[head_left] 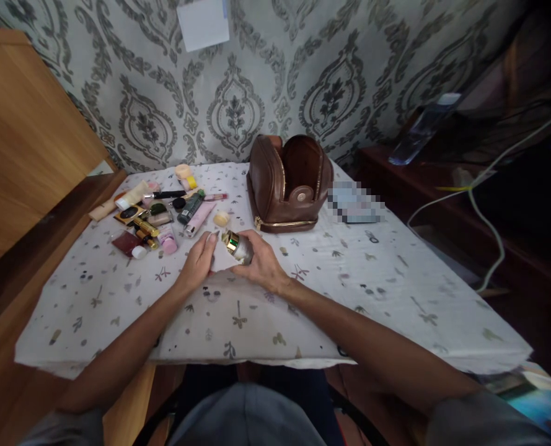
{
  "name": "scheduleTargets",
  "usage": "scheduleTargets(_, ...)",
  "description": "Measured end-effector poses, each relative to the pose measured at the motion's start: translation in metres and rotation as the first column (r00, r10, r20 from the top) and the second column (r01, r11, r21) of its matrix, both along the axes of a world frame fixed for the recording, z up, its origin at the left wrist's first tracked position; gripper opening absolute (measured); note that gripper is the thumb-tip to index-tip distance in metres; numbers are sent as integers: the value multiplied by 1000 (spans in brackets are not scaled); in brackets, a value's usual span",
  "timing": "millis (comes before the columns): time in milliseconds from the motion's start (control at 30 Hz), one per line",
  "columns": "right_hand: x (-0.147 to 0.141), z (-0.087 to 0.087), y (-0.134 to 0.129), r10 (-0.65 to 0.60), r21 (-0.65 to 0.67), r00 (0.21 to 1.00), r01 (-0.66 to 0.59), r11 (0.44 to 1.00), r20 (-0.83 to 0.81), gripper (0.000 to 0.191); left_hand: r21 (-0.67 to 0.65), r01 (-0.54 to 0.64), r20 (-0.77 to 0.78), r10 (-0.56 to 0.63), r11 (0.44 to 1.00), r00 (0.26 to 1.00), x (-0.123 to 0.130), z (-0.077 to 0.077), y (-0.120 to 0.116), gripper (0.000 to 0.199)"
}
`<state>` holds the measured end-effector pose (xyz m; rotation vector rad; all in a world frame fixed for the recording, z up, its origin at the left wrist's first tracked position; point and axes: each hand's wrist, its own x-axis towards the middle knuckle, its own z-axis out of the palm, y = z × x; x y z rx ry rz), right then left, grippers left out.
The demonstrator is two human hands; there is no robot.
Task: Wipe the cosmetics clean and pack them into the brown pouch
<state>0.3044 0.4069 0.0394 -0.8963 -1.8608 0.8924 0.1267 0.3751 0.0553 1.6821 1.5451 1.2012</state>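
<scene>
Right hand had a glassy, gold-capped jar clamped, cap tilted left, before the brown leather bag; left hand pinched a thin white sheet.

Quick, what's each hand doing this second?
Left hand: closed on a white tissue or cloth.
Right hand: closed around a small bottle or jar with a gold band.

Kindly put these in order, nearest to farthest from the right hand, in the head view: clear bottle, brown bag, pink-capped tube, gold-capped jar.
1. Gold-capped jar: in the right hand itself.
2. Brown bag: just beyond that hand.
3. Pink-capped tube: over on the left.
4. Clear bottle: far right, past the table's edge.
</scene>
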Motion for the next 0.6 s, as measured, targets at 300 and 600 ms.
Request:
scheduleTargets(300, -1, 1, -6, -121, 80, 988, 114, 990, 98, 42, 162, 86, -320, -30, 983, 947, 7, -5, -13, 44)
scheduleTargets(600, -1, 5, -7, -3, -103, 1000, 2, 995, -11, 39, 205, 162, -370, -77, 965, 926, -1, -2, -13, 49)
